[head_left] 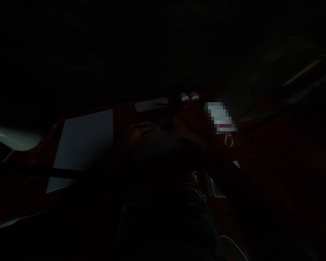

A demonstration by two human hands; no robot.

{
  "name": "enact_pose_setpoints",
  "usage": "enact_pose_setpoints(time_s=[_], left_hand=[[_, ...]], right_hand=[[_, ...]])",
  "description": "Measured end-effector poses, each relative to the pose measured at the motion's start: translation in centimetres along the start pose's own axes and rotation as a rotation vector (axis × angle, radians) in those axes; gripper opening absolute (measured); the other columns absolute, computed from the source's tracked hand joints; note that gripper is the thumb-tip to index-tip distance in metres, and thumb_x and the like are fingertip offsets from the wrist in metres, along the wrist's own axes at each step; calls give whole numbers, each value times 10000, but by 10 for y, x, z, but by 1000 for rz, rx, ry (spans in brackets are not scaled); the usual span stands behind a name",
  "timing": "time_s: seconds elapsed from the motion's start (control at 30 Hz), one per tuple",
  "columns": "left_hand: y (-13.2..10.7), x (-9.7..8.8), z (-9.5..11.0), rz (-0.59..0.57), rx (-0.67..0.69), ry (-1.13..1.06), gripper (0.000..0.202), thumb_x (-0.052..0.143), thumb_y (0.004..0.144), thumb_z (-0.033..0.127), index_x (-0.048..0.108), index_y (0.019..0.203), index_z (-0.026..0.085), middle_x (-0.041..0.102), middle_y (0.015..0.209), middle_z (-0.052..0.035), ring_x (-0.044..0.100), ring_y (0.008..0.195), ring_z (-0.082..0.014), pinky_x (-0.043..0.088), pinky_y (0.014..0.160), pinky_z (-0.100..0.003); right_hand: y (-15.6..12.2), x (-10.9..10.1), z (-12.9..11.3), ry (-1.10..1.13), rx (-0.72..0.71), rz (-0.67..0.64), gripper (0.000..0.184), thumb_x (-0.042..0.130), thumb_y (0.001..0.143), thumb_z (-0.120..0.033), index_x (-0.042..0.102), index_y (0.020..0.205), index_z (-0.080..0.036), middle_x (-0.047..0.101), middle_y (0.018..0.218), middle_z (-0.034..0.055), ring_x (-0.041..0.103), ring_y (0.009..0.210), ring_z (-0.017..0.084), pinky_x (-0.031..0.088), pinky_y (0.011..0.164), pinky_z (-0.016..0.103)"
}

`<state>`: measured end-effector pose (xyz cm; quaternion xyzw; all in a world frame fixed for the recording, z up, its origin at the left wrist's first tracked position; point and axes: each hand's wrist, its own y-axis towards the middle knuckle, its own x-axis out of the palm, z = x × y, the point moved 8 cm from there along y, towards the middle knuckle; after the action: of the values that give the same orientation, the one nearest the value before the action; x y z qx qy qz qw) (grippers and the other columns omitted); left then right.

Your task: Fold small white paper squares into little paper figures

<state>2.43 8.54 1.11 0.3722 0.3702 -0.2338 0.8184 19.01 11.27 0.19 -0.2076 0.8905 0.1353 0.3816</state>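
The picture is very dark. My left hand (141, 132) and my right hand (191, 121) show only as dim shapes meeting over a dark sheet (159, 139) on a reddish table (274, 152). Their fingers seem to touch the sheet's top edge, but I cannot make out the grip. A small white folded paper piece (189, 96) lies just beyond my right hand.
A large pale sheet (84, 145) lies to the left of my hands. A smaller pale sheet (151, 104) sits behind them. A blurred white object (220, 116) rests to the right, with a pale curved object (13, 139) at the far left.
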Motion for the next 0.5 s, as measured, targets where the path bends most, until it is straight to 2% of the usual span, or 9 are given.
enact_pose_setpoints(time_s=[0.17, 0.37, 0.5], left_hand=[[2, 5, -3, -45, -41, 17, 257, 593, 1093, 247, 828, 1197, 223, 821, 1239, -85, 785, 1127, -228, 644, 993, -372], [4, 13, -5, -114, -22, 90, 301, 574, 1079, 213, 821, 1250, 232, 801, 1341, -81, 735, 1269, -263, 583, 1152, -468], [3, 15, -3, -154, -35, 103, 331, 550, 1092, 213, 800, 1307, 226, 774, 1405, -87, 707, 1323, -270, 541, 1207, -489]], right_hand=[[-1, 0, -2, -31, 17, -12, 269, 726, 964, -75, 894, 1112, -224, 882, 1151, 63, 823, 1040, 218, 590, 918, 306], [-1, -3, -5, -82, 50, -6, 240, 731, 995, -140, 896, 1137, -242, 874, 1206, 59, 821, 1070, 232, 596, 944, 324], [1, -3, -3, -130, 105, 10, 221, 745, 986, -173, 903, 1125, -241, 877, 1169, 76, 823, 1034, 252, 602, 869, 314]])
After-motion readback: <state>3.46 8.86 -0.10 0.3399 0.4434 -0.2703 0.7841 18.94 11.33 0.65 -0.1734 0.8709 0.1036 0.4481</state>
